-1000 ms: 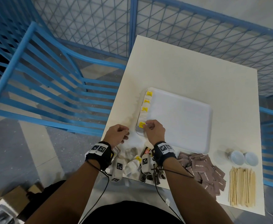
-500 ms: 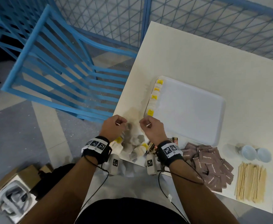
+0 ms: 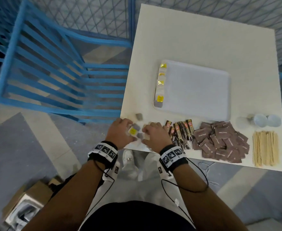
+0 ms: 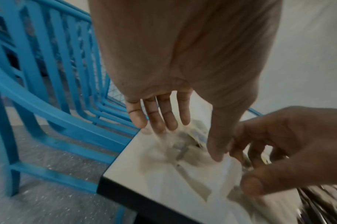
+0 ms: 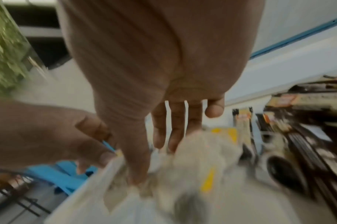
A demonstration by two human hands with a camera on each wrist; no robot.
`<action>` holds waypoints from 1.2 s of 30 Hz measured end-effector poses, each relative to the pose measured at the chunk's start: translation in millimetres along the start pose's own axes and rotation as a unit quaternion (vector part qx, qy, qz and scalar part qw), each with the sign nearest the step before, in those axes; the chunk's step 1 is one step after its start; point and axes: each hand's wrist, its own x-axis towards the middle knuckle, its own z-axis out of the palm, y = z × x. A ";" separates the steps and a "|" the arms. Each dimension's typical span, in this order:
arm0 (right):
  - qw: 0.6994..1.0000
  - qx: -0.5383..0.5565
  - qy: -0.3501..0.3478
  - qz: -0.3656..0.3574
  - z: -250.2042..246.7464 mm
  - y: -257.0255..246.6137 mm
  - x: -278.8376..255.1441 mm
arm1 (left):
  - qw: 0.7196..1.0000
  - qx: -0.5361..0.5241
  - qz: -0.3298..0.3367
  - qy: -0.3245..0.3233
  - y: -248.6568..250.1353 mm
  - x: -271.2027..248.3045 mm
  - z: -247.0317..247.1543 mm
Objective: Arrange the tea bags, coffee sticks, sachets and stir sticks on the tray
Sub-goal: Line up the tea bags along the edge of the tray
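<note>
At the lower centre of the head view my left hand (image 3: 120,133) and right hand (image 3: 155,135) reach loosely spread into the heap of soft white yellow-tagged tea bags (image 3: 136,132) — light, tearable, I reckon — best pinched by the tag.

Both forearms are bare. Each wrist wears a black band (image 3: 103,151) topped with white tiles printed in black square codes. Thin black cables (image 3: 195,190) loop from the bands.

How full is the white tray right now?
Mostly empty. The tray holds only one row of tea bags along its left edge; the rest of its surface is bare.
</note>
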 end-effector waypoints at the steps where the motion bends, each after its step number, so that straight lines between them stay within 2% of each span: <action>1: 1.000 -0.004 0.012 0.005 2.1 -0.7 0.0 | 1.000 0.000 0.007 0.009 0.7 0.3 1.6; 4: 0.999 0.000 0.036 0.022 3.6 -3.1 1.5 | 0.999 -0.016 0.018 0.032 2.1 1.2 5.4; 10: 0.992 0.075 0.086 0.056 -2.8 3.3 4.7 | 0.995 -0.081 0.039 0.049 1.2 4.8 8.7; 15: 0.987 0.122 0.075 0.075 -14.9 7.7 7.5 | 0.988 -0.123 0.052 0.078 2.1 3.2 4.8; 18: 0.982 0.154 0.086 0.071 -19.0 9.7 7.5 | 0.990 -0.093 0.044 0.091 -1.4 -1.7 2.4; 23: 0.983 0.158 0.083 0.046 -23.6 8.3 4.8 | 0.997 -0.014 0.044 0.059 -6.3 -7.2 5.7; 36: 0.987 0.146 0.051 0.036 -17.6 -3.7 19.7 | 0.988 -0.001 0.071 0.139 -4.4 -8.0 21.0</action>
